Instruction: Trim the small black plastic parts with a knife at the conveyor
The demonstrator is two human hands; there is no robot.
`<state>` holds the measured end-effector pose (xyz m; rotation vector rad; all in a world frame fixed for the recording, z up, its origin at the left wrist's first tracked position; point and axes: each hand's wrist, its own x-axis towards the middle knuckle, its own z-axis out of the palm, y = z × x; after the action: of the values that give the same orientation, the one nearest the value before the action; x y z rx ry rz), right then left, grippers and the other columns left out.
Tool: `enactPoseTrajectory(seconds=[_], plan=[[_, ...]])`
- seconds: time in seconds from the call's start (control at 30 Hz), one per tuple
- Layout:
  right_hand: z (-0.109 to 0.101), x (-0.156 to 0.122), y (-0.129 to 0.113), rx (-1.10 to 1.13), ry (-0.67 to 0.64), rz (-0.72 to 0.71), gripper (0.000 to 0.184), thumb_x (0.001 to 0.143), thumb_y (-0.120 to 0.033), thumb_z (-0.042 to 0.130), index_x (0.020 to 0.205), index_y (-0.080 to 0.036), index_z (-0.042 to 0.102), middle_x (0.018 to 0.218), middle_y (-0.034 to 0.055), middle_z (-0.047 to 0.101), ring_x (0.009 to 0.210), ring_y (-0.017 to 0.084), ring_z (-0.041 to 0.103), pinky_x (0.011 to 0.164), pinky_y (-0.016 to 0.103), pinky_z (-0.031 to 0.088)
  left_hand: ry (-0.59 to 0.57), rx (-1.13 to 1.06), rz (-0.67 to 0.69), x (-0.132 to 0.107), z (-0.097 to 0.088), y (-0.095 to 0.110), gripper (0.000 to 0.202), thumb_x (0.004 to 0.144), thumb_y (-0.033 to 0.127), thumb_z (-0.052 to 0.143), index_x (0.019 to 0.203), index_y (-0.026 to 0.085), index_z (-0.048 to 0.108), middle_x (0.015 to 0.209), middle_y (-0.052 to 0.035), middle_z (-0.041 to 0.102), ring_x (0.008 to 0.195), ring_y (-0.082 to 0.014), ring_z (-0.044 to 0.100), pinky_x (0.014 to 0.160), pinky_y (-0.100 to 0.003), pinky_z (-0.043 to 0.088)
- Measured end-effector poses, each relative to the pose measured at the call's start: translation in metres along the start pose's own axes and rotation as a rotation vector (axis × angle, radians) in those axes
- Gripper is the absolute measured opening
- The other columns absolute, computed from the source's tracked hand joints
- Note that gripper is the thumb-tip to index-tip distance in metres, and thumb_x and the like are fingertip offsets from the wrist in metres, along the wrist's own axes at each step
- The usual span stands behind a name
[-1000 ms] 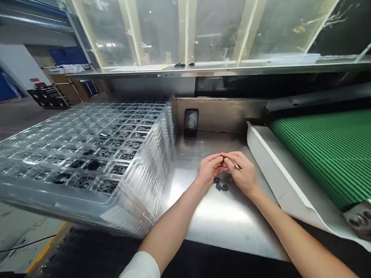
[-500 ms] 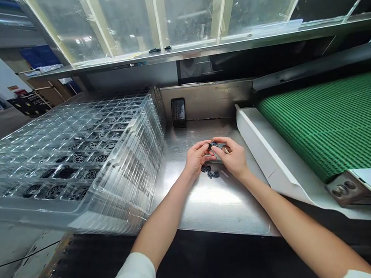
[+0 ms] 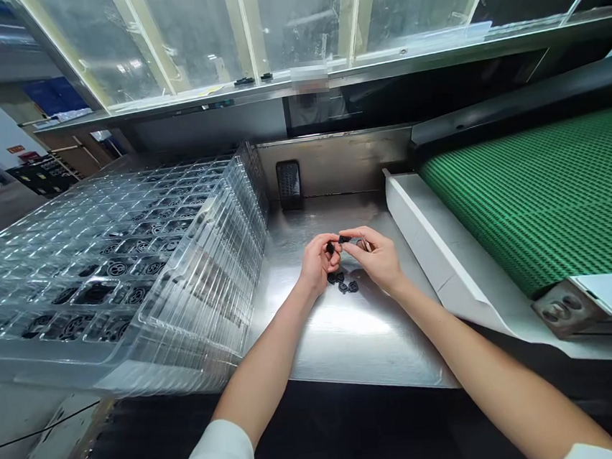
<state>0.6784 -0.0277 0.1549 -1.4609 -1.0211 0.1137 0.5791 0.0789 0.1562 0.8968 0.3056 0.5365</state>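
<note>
My left hand (image 3: pixel 319 264) pinches a small black plastic part (image 3: pixel 330 247) between thumb and fingers. Close beside it, my right hand (image 3: pixel 378 255) grips another small black plastic part (image 3: pixel 344 239) at its fingertips. Something shiny and metallic (image 3: pixel 366 244) shows against the curled fingers of the right hand, too small to name. Just below the hands, several round black plastic parts (image 3: pixel 343 286) lie in a loose group on the bare metal tabletop (image 3: pixel 349 341).
Left of the tabletop rises a tall stack of clear plastic trays (image 3: pixel 181 285) with black parts in their pockets. A green conveyor belt (image 3: pixel 552 198) runs on the right behind a white guard (image 3: pixel 437 246). A black container (image 3: pixel 289 182) leans at the back wall.
Both hands were together at one spot with black plastic between them; now a black part shows in each hand, slightly apart. The view has shifted a little.
</note>
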Motion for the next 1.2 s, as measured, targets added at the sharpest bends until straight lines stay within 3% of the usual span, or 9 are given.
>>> enactPoseTrajectory(seconds=[0.2, 0.3, 0.4, 0.63, 0.8, 1.03, 1.2], plan=[[-0.002, 0.002, -0.001, -0.051, -0.097, -0.077, 0.025, 0.091, -0.037, 0.06, 0.101, -0.024, 0.079, 0.092, 0.0035, 0.069, 0.076, 0.017, 0.057, 0.073, 0.032, 0.048, -0.021, 0.099, -0.03, -0.003, 0.001, -0.001, 0.046, 0.08, 0.057, 0.076, 0.089, 0.019, 0.051, 0.067, 0.0035, 0.055, 0.042, -0.0019, 0.032, 0.04, -0.017, 0.01], [-0.001, 0.002, 0.003, -0.025, -0.079, -0.025, 0.03, 0.09, -0.041, 0.062, 0.111, -0.023, 0.075, 0.098, 0.0045, 0.07, 0.084, 0.019, 0.063, 0.076, 0.033, 0.051, -0.038, 0.107, -0.035, -0.004, 0.001, -0.002, 0.047, 0.08, 0.058, 0.076, 0.092, 0.019, 0.052, 0.067, 0.0042, 0.055, 0.042, -0.0018, 0.032, 0.04, -0.017, 0.011], [0.001, 0.003, 0.009, 0.081, -0.039, 0.046, 0.041, 0.086, -0.044, 0.068, 0.12, -0.021, 0.067, 0.097, 0.004, 0.069, 0.081, 0.018, 0.066, 0.074, 0.032, 0.052, -0.058, 0.114, -0.032, -0.005, 0.0, -0.003, 0.043, 0.08, 0.053, 0.077, 0.095, 0.02, 0.053, 0.067, 0.0046, 0.055, 0.041, -0.0024, 0.033, 0.04, -0.016, 0.011], [0.003, 0.003, 0.007, 0.108, 0.013, 0.082, 0.028, 0.083, -0.047, 0.074, 0.091, -0.021, 0.069, 0.08, 0.0018, 0.07, 0.073, 0.018, 0.065, 0.074, 0.032, 0.052, -0.094, 0.11, -0.021, -0.004, -0.001, -0.004, 0.038, 0.081, 0.045, 0.075, 0.098, 0.02, 0.053, 0.068, 0.0031, 0.059, 0.041, -0.0032, 0.033, 0.04, -0.017, 0.012], [0.0, 0.002, 0.0, 0.055, -0.049, 0.089, 0.031, 0.088, -0.047, 0.07, 0.102, -0.02, 0.076, 0.075, 0.0014, 0.07, 0.067, 0.017, 0.062, 0.069, 0.031, 0.05, -0.093, 0.102, -0.021, -0.007, 0.002, -0.002, 0.042, 0.083, 0.046, 0.076, 0.109, 0.018, 0.059, 0.068, 0.0038, 0.057, 0.043, -0.0028, 0.03, 0.042, -0.018, 0.013], [-0.001, 0.002, -0.001, 0.012, -0.071, 0.022, 0.029, 0.086, -0.042, 0.07, 0.105, -0.022, 0.079, 0.091, 0.0028, 0.071, 0.059, 0.012, 0.047, 0.058, 0.029, 0.042, -0.087, 0.082, -0.04, -0.006, 0.0, -0.001, 0.046, 0.08, 0.048, 0.078, 0.109, 0.017, 0.062, 0.064, 0.0049, 0.052, 0.043, -0.0026, 0.03, 0.043, -0.018, 0.012], [0.003, 0.001, 0.003, 0.033, -0.043, 0.005, 0.027, 0.085, -0.044, 0.07, 0.098, -0.022, 0.078, 0.096, 0.0049, 0.072, 0.081, 0.019, 0.062, 0.072, 0.032, 0.048, -0.028, 0.063, -0.028, -0.004, -0.003, -0.002, 0.041, 0.078, 0.044, 0.079, 0.104, 0.017, 0.062, 0.06, 0.0061, 0.049, 0.042, -0.0028, 0.029, 0.042, -0.018, 0.013]])
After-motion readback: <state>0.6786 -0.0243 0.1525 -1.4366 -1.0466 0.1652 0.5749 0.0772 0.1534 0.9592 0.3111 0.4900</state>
